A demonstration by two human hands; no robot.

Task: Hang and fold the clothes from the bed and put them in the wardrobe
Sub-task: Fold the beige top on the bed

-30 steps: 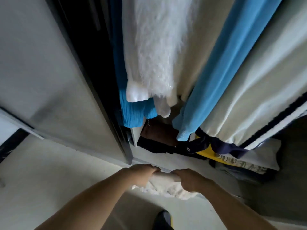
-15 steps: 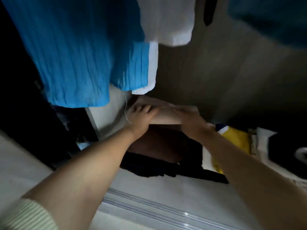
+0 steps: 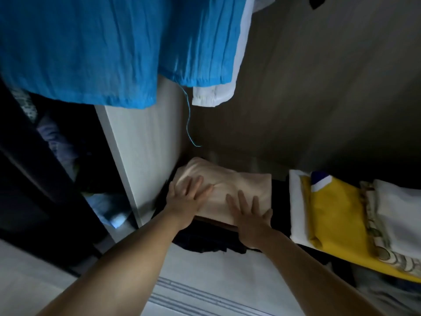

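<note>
A folded cream garment [image 3: 237, 183] lies on top of a stack of dark folded clothes [image 3: 205, 238] on the wardrobe floor, against the white side panel [image 3: 145, 144]. My left hand [image 3: 186, 199] lies flat on the garment's left part with fingers spread. My right hand [image 3: 248, 215] presses flat on its front right part, fingers straight. Neither hand grips the cloth.
A bright blue pleated garment [image 3: 102, 49] and a white one [image 3: 230, 71] hang overhead, with a loose blue thread [image 3: 188, 124] dangling. To the right lies a pile of white, yellow [image 3: 335, 213] and patterned folded clothes. The sliding door track [image 3: 193, 297] runs below my arms.
Both hands carried the folded cream garment from outside the wardrobe onto the dark stack, then let go of it and now lie flat on top.
</note>
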